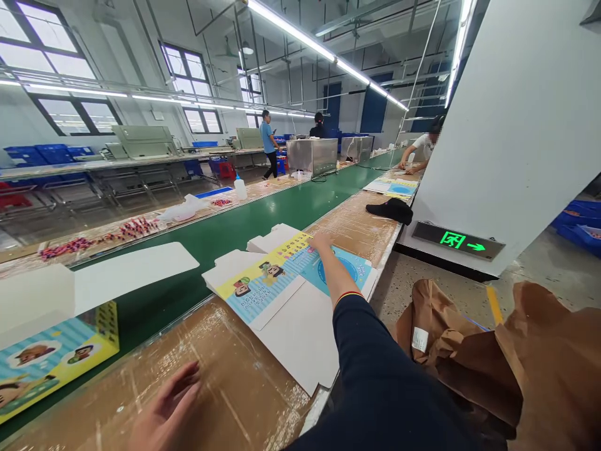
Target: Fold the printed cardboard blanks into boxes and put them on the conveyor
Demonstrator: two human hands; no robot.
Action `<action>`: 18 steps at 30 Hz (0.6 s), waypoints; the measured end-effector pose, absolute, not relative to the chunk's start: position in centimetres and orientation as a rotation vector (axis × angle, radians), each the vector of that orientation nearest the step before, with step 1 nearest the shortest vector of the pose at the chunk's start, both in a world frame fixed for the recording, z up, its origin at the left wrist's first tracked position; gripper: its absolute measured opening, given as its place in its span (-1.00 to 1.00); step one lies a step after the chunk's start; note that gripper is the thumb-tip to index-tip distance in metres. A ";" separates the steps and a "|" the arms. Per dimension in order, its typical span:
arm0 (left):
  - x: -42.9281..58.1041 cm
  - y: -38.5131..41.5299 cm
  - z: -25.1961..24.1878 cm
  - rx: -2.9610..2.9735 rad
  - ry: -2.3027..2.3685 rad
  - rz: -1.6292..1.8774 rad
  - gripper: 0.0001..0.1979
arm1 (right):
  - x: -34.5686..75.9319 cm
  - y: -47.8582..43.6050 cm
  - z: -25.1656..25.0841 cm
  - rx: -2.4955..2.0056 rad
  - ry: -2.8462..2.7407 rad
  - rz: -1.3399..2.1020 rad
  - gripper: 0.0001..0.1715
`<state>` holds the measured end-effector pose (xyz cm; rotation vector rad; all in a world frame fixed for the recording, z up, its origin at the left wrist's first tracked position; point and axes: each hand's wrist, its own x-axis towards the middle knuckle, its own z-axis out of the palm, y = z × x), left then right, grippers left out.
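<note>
A stack of flat, printed carton blanks lies across the bench edge, yellow and light blue with cartoon figures and white flaps. At its far side my right hand touches the printed face, with the arm stretched over the blanks. Its fingers are blurred and partly hidden, so their grip cannot be made out. Low in the view, my left hand hovers over or rests on the brown bench top, fingers loosely curled and apart, holding nothing. Farther left, a partly folded carton sits on the green belt with its white flaps raised.
The green conveyor belt runs away ahead. A black cap and more printed sheets lie along the bench. Crumpled brown paper is at right, below a pillar. A co-worker works farther along. A white bottle stands across.
</note>
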<state>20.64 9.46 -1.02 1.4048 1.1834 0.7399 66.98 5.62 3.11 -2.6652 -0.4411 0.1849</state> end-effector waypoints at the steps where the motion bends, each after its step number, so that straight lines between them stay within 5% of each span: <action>1: 21.8 9.7 -1.0 1.420 1.115 0.660 -0.45 | 67.0 5.7 3.3 -2.660 -0.434 0.196 -0.37; 10: 29.8 8.5 -0.9 1.347 0.789 0.606 -0.36 | 66.3 4.8 5.0 -2.581 -0.412 0.153 -0.34; 18: 30.2 10.3 -1.1 1.141 0.941 0.661 -0.69 | 66.7 3.2 9.1 -2.385 -0.491 0.062 -0.59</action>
